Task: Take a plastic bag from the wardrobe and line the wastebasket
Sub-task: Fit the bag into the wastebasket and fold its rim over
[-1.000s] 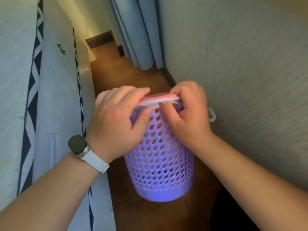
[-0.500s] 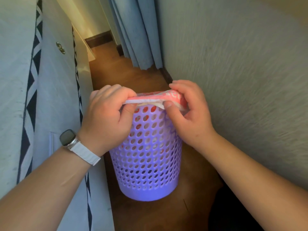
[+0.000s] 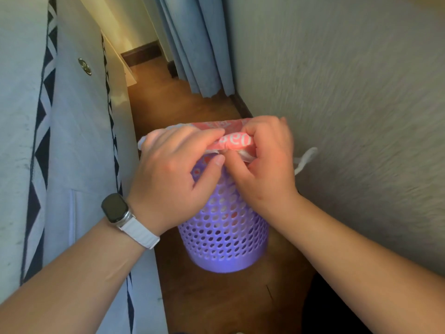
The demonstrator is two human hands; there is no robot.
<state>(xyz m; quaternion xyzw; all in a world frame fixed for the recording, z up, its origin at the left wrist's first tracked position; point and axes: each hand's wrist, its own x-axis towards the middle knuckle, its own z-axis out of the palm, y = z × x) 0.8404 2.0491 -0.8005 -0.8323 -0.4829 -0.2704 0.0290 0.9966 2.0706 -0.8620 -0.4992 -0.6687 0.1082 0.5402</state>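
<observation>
A purple perforated wastebasket [image 3: 224,237] stands on the wooden floor between a bed and a wall. A pink-and-white plastic bag [image 3: 237,139] lies over its rim, and red shows through some holes. My left hand [image 3: 173,179], with a watch on the wrist, pinches the bag's edge at the near rim. My right hand [image 3: 265,165] grips the bag at the rim right beside it. A white bag handle [image 3: 305,159] sticks out to the right of my right hand. The basket's mouth is hidden by my hands.
A bed with a grey cover and black-and-white triangle trim [image 3: 41,165] runs along the left. A textured wall [image 3: 361,104] is close on the right. Blue curtains [image 3: 197,44] hang at the far end of the narrow wooden floor [image 3: 183,102].
My hands have come closer together on the near rim, bunching the bag's edge between them. The white handle again shows at the right.
</observation>
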